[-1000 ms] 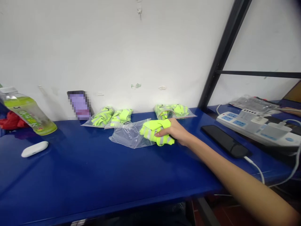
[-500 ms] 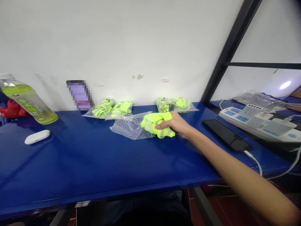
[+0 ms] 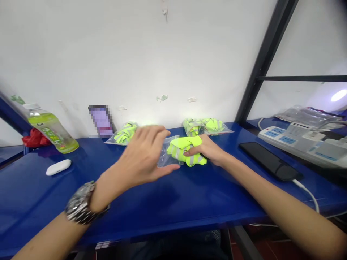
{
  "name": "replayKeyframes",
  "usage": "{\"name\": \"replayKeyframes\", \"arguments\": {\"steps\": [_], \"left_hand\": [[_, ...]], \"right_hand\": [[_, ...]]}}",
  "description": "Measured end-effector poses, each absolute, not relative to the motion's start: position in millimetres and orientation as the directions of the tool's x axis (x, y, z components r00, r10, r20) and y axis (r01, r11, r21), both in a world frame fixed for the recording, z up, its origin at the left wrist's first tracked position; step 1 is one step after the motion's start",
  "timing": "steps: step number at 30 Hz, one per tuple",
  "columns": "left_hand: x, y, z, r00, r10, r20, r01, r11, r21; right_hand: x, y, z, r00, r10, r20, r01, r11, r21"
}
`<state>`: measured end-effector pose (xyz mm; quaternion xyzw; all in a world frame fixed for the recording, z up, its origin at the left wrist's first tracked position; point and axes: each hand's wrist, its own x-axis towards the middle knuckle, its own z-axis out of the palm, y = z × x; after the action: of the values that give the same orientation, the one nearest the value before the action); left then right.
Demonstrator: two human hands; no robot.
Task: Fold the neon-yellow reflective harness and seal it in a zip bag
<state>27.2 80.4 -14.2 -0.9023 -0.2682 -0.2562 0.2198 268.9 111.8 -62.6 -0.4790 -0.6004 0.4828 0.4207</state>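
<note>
My right hand point(image 3: 207, 150) is closed on a folded neon-yellow vest point(image 3: 184, 151) that lies on the blue bench point(image 3: 173, 195). My left hand point(image 3: 143, 157) is above the bench with fingers spread, holding nothing, at 9 o'clock from the vest and over a clear plastic bag point(image 3: 166, 155). At 12 o'clock from the vest lies a bagged vest point(image 3: 204, 126).

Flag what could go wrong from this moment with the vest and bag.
The right hand grips the bundled vest only at one edge, so it may unroll. The left hand, open, hides most of the clear bag, whose mouth cannot be seen; a blind grab might crumple it. The phone lies near the right forearm and might be nudged.
</note>
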Motion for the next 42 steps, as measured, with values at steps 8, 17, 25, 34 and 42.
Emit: {"name": "replayKeyframes", "arguments": {"steps": [8,17,25,34,42], "left_hand": [[53,126,-60,0.767,0.512,0.388,0.619,-0.750,-0.234],[60,114,-58,0.825,0.323,0.464,0.487,-0.823,-0.292],[65,110,-60,0.849,0.307,0.429,0.447,-0.852,-0.273],[49,99,-22,0.852,0.376,0.365,0.458,-0.872,-0.172],[51,97,-38,0.811,0.473,0.345,0.521,-0.852,-0.055]], "right_hand": [[266,106,-58,-0.270,0.961,0.062,0.166,0.110,-0.980],[264,97,-47,-0.476,0.828,0.295,0.433,0.513,-0.741],[244,95,-51,-0.358,0.900,0.249,0.521,0.414,-0.747],[256,96,-51,-0.481,0.870,0.112,0.034,0.147,-0.989],[259,95,-54,-0.541,0.840,0.034,0.058,0.078,-0.995]]}}
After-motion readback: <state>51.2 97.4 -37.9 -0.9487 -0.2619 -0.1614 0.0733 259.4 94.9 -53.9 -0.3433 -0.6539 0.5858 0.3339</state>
